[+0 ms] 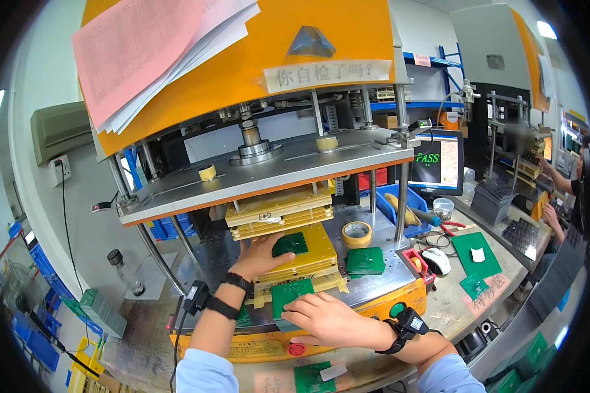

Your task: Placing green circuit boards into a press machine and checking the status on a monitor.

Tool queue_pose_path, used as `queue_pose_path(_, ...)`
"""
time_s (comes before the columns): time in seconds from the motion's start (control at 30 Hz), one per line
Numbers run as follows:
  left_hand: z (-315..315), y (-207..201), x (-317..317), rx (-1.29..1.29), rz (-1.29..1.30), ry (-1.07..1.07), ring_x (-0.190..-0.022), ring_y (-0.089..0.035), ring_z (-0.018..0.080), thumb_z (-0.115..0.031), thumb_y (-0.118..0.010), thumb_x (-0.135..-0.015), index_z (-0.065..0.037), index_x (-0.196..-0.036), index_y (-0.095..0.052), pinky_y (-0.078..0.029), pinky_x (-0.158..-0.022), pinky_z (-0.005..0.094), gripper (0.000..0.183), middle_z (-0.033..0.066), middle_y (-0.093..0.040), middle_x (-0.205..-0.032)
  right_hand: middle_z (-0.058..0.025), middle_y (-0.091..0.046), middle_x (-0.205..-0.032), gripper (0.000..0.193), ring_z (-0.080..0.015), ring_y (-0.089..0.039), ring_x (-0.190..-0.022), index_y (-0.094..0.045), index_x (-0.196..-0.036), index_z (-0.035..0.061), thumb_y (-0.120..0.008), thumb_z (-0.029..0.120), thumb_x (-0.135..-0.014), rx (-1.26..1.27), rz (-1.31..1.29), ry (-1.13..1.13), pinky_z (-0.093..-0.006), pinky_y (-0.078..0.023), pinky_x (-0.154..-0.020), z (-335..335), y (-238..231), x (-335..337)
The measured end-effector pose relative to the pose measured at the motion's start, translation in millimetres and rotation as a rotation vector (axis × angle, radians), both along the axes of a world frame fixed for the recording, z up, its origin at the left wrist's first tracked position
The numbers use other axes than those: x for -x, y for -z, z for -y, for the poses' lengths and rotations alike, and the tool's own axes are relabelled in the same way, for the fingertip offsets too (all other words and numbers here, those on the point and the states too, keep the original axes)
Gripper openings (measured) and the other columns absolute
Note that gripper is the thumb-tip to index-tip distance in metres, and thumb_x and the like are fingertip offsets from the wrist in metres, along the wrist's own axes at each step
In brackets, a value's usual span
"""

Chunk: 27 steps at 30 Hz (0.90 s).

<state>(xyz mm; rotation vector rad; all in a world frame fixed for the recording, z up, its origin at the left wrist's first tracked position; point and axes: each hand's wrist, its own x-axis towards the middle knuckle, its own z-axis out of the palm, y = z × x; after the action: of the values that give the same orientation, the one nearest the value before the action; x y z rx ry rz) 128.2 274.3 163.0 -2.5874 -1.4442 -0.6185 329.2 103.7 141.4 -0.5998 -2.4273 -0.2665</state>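
Note:
A green circuit board (290,243) lies on the yellow layered test fixture (321,245) under the press. My left hand (259,257) is at this board's left side, thumb and fingers stretched out and apart; some fingertips are hidden. In front of the fixture, my right hand (328,319) has its fingers closed on the near right part of another green circuit board (290,291). Whether more boards lie under that one is hard to see. The upper fixture plates (282,213) hang above my left hand.
A stack of green boards (365,261) and a tape roll (356,234) stand right of the fixture. Steel posts (402,196) flank the press bed. Further right are a monitor (439,160), a white mouse (436,261) and red-handled pliers (449,227). A person works at the far right.

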Motion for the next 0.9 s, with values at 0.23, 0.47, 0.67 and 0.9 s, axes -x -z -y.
queue_pose_path(0.23,29.2,-13.8,26.0,-0.082,0.214,0.068,-0.132,-0.045,0.0399,-0.049,-0.073,-0.083,-0.009,-0.136,-0.053,-0.032,-0.111,0.0471,0.070,0.0208,-0.054,-0.138,-0.0064,-0.063,-0.118,0.046,-0.0241,-0.058,-0.108,-0.063,-0.117,0.0047,-0.071,0.036,-0.084,0.031,0.022,0.014,-0.0348,-0.046,-0.091,-0.2,-1.3,-5.4)
queue_pose_path(0.47,152.9,33.3,143.3,0.021,0.107,-0.090,-0.136,-0.042,0.0359,-0.053,-0.069,-0.084,-0.012,-0.137,-0.054,-0.022,-0.113,0.0604,0.069,0.0154,-0.054,-0.140,-0.0083,-0.062,-0.125,0.050,-0.0271,-0.056,-0.115,-0.065,-0.117,0.0070,-0.070,0.046,-0.086,0.040,-0.055,0.095,-0.0404,-0.043,-0.096,-18.8,-15.6,-14.7)
queue_pose_path(0.67,228.3,63.9,129.0,-0.129,0.186,-0.094,-0.134,-0.041,0.0374,-0.034,-0.073,-0.083,-0.011,-0.125,-0.061,-0.027,-0.112,0.0561,0.050,0.0140,-0.051,-0.141,-0.0101,-0.067,-0.114,0.066,-0.0298,-0.057,-0.117,-0.065,-0.119,0.0071,-0.069,0.060,-0.080,0.083,0.078,0.219,-0.0430,-0.040,-0.099,-35.5,-16.5,-15.9)
queue_pose_path(0.9,285.4,184.1,107.5,-0.137,0.426,-0.169,-0.113,-0.055,0.0368,-0.019,-0.062,-0.092,-0.007,-0.104,-0.066,-0.039,-0.098,0.0512,0.017,0.0143,-0.065,-0.112,-0.0107,-0.062,-0.121,0.065,-0.0315,-0.056,-0.118,-0.064,-0.122,0.0134,-0.075,0.058,-0.076,0.184,-0.031,0.211,-0.0453,-0.037,-0.100,-74.1,-35.3,-11.7)
